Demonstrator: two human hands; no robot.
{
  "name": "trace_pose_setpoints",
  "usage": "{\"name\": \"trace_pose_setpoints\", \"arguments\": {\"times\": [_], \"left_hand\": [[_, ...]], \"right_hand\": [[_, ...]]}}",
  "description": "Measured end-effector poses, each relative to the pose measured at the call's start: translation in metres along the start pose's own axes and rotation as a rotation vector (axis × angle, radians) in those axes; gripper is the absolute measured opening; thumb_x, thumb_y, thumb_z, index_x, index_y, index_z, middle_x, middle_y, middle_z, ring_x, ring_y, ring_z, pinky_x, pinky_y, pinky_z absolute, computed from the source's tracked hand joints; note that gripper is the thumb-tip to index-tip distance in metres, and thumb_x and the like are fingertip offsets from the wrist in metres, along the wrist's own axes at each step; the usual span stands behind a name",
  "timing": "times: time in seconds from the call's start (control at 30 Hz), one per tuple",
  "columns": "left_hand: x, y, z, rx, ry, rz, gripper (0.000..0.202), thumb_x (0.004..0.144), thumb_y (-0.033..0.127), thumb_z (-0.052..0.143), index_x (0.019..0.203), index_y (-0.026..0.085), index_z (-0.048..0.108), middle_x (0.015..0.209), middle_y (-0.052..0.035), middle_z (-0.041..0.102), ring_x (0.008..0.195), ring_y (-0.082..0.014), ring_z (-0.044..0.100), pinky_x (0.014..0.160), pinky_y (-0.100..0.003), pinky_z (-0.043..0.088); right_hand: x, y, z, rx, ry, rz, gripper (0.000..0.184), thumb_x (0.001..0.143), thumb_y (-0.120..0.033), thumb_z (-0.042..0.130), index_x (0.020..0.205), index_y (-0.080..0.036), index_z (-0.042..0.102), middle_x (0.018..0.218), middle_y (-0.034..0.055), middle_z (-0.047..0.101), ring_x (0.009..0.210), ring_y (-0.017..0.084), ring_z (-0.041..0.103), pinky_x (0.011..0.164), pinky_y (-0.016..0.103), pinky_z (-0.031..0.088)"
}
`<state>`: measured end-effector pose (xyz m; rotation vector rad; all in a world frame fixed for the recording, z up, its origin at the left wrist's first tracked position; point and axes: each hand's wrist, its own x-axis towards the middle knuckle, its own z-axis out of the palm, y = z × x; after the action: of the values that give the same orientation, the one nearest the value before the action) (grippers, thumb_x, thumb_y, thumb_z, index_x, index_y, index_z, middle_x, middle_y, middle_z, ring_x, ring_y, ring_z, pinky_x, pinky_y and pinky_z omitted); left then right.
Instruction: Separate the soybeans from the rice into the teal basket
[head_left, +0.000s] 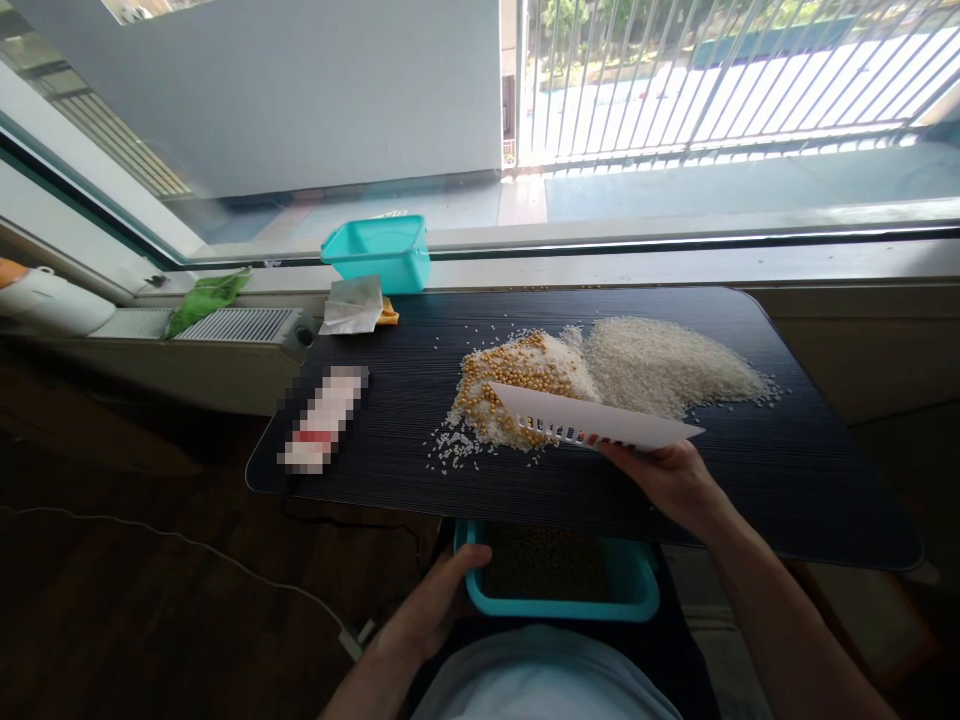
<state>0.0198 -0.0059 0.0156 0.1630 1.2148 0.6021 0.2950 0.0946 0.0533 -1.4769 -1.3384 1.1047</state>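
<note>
My right hand [679, 480] grips a white sheet with a slotted edge [592, 412], tilted over the near side of a pile on the dark table. That pile holds yellow beans [517, 368] mixed with white rice. Touching it on the right is a heap of plain rice [667, 360]. Below the table edge, my left hand [442, 590] is closed on the left rim of a turquoise tub [555, 607], its thumb over the edge. Small dark and brownish grains [544, 560] cover the tub's bottom; the table edge hides its far part.
An identical-looking turquoise tub [379, 250] stands at the table's back by the window, beside a crumpled white and yellow packet [354, 305]. A blurred-out object [326, 420] lies on the left. Loose rice grains [454, 447] are scattered near the pile. A white cable [225, 562] crosses the floor.
</note>
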Motion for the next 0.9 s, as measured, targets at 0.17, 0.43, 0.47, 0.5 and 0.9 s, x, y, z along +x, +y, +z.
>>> {"name": "trace_pose_setpoints", "arguments": {"times": [0.17,0.43,0.47,0.5,0.9], "left_hand": [[-0.001,0.001,0.001,0.002,0.004,-0.003,0.048,0.072,0.033,0.074,0.116,0.015,0.068,0.11,-0.0132,0.075,0.111,-0.0344,0.066,0.091,-0.04,0.053],[-0.006,0.005,0.006,0.005,-0.008,0.002,0.044,0.072,0.034,0.074,0.109,0.012,0.07,0.108,-0.0147,0.075,0.111,-0.0348,0.065,0.091,-0.039,0.053],[-0.007,0.005,0.007,0.005,-0.01,0.001,0.043,0.071,0.035,0.074,0.108,0.012,0.07,0.108,-0.0143,0.075,0.111,-0.0345,0.065,0.091,-0.039,0.053],[-0.006,0.005,0.007,0.005,-0.012,-0.001,0.043,0.071,0.035,0.074,0.108,0.012,0.07,0.107,-0.0137,0.075,0.11,-0.034,0.066,0.091,-0.039,0.053],[-0.004,0.004,0.009,0.024,-0.062,-0.029,0.058,0.07,0.037,0.075,0.121,0.012,0.062,0.118,-0.0136,0.072,0.112,-0.0322,0.065,0.088,-0.039,0.054]], "right_hand": [[-0.005,0.0,-0.001,0.008,-0.043,0.024,0.047,0.064,-0.06,0.078,0.089,-0.02,0.081,0.089,0.0051,0.079,0.09,0.033,0.074,0.088,0.047,0.058],[-0.018,-0.007,-0.02,-0.018,0.025,0.05,0.043,0.06,-0.06,0.081,0.08,-0.022,0.081,0.084,0.0047,0.079,0.082,0.031,0.075,0.082,0.045,0.061],[-0.021,-0.008,-0.024,-0.016,0.045,0.064,0.041,0.059,-0.06,0.081,0.078,-0.023,0.081,0.083,0.0041,0.079,0.081,0.031,0.075,0.081,0.045,0.062],[-0.023,-0.008,-0.028,-0.012,0.061,0.076,0.04,0.058,-0.06,0.082,0.077,-0.025,0.08,0.083,0.0034,0.079,0.08,0.032,0.075,0.081,0.046,0.062],[-0.047,0.02,-0.05,-0.018,0.08,0.112,0.032,0.062,-0.053,0.082,0.082,-0.028,0.081,0.089,0.0015,0.079,0.088,0.032,0.074,0.092,0.049,0.058]]}}
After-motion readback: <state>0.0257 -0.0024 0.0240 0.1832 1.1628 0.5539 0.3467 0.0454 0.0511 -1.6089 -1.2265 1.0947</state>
